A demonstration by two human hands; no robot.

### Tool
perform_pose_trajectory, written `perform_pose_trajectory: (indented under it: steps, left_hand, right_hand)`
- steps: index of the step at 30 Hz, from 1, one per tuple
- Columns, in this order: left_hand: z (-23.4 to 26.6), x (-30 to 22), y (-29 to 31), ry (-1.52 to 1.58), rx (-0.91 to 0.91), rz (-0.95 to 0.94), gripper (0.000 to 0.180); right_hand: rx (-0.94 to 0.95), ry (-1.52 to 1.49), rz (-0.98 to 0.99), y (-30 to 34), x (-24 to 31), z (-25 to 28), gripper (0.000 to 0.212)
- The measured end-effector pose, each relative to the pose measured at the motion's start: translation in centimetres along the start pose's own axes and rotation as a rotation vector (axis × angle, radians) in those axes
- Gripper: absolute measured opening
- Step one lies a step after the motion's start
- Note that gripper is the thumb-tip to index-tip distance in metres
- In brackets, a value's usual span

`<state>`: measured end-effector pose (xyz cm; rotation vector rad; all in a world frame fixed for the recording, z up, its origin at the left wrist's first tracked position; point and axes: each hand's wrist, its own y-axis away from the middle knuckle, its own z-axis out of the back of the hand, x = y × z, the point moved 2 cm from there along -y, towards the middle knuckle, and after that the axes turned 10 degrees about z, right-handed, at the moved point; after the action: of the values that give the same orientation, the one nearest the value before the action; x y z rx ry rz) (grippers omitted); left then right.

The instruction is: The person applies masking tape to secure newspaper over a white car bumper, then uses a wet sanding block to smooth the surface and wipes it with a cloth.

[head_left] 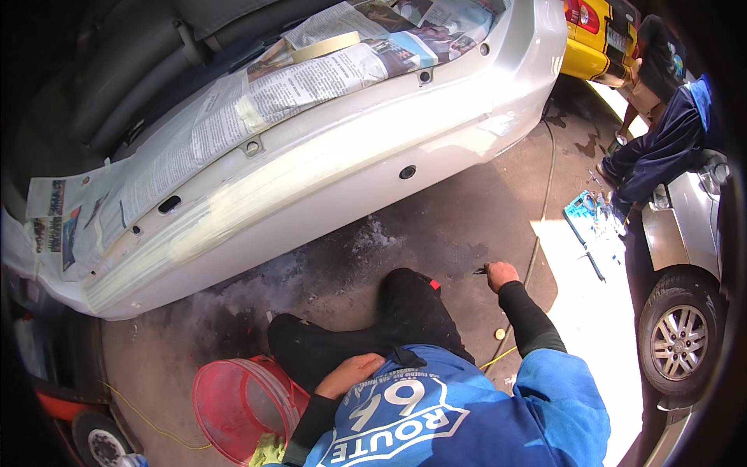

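Observation:
My left hand [352,375] lies flat against my lap, by the hem of my blue shirt, with nothing visible in it. Out to the right, my right hand [502,275] is closed on a small dark tool [479,272], too small to name, held above the floor. In front of me stands a silver-white car bumper [334,175], apart from both hands. A pale yellowish band, streaked and uneven, runs along its upper part. Newspaper sheets [303,86] cover the area above the bumper, and a roll of masking tape [325,47] lies on them.
A red bucket [214,397] stands left of my legs, a yellow-green cloth [268,450] beside it. A hose [537,249] crosses the floor at right. Farther right are a blue tool case [577,214], a silver car's wheel [681,335] and two people near a yellow car [587,43].

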<state>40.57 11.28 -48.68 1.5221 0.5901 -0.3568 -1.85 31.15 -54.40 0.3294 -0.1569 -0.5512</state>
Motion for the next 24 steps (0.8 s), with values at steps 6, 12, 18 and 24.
perform_pose_trajectory:
  steps: [6, 12, 18, 24]
  left_hand:
    - [4.8, -2.2, 2.8, -0.391, -0.419, -0.259, 0.040]
    - [12.8, -1.0, 9.9, -0.386, -1.002, -0.222, 0.034]
    - [15.2, 2.4, 11.8, -0.472, -1.097, -0.109, 0.028]
    - [13.3, 3.6, 11.2, -0.592, -1.186, -0.061, 0.028]
  right_hand:
    - [-0.162, -0.954, -0.475, 3.5, -3.6, -6.3, 0.048]
    - [-1.017, -1.585, 0.032, 4.3, 3.3, 11.5, 0.030]
    - [-1.454, -0.056, 0.613, 3.6, 14.5, 32.9, 0.063]
    - [-1.189, 0.239, 0.659, -0.7, 18.4, 36.3, 0.056]
